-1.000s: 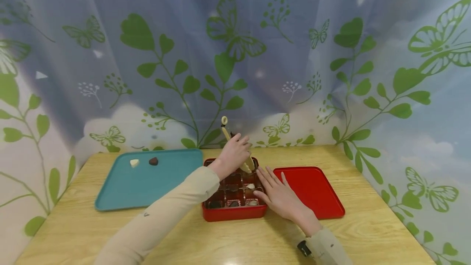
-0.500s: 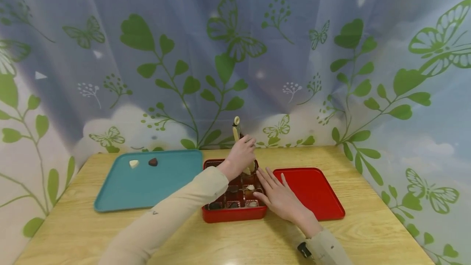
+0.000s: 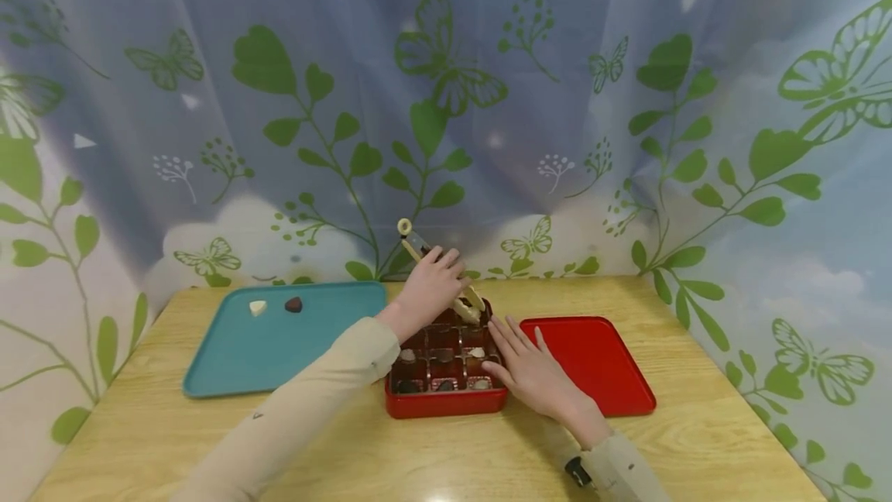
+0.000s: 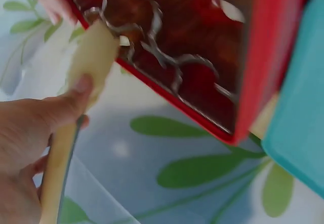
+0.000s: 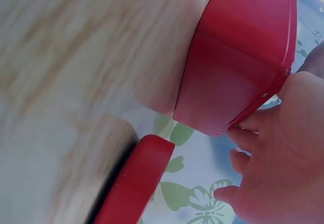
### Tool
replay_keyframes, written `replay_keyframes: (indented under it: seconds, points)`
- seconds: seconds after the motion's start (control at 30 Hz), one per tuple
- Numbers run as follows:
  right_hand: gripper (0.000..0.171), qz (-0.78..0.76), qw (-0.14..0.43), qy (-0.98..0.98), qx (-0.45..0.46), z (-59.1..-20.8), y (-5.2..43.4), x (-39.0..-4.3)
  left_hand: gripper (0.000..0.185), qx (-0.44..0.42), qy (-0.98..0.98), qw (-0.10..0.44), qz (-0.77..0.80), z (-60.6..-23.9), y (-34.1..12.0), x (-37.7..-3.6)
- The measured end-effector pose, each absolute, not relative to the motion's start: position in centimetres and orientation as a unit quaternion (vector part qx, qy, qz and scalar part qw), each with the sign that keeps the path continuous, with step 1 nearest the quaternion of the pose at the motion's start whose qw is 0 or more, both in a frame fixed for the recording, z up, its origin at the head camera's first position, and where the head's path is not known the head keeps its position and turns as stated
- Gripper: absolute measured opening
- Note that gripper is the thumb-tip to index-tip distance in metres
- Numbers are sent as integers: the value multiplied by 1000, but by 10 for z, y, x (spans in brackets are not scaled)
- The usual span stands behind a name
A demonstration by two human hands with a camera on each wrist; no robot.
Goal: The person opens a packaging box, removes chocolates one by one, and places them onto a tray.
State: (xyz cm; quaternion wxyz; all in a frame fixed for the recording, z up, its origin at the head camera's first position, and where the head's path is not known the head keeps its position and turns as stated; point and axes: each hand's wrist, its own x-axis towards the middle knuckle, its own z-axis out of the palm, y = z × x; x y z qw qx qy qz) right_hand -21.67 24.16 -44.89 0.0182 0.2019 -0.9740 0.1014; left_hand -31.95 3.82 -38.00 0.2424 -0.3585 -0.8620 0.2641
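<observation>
While the left hand (image 3: 430, 285) grips a pair of cream-coloured tongs (image 3: 437, 270) with its fingers and thumb curled round them, the tips of the tongs dip into the far right corner of the red box (image 3: 446, 403), which stands in the middle of the table (image 3: 697, 440). From the left wrist view the thumb (image 4: 66, 102) presses along one arm of the tongs (image 4: 86, 67), whose end sits at the box's divided insert; whether anything is caught between the tips cannot be told. The right hand (image 3: 533, 370) lies flat with straight, spread fingers against the right side of the box, touching its rim, and holds nothing. Several chocolates lie in the box's near compartments. Just beside the box on the right lies a red tray (image 3: 599, 362). To the left lies a blue tray (image 3: 279, 347) carrying a white chocolate (image 3: 258, 307) and a dark chocolate (image 3: 293, 304), near each other at its far end.
</observation>
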Motion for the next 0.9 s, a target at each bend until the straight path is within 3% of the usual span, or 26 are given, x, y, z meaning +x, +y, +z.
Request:
replay_keyframes:
  seconds: [0.3, 0.9]
  points:
    - [74, 110, 12, -973, 200, -450, 239, -217, 47, -362, -874, 304, 111, -382, -27, -312]
    - [74, 124, 36, -970, 206, -456, 241, -217, 51, -283, -904, 318, 37, -379, -136, -300]
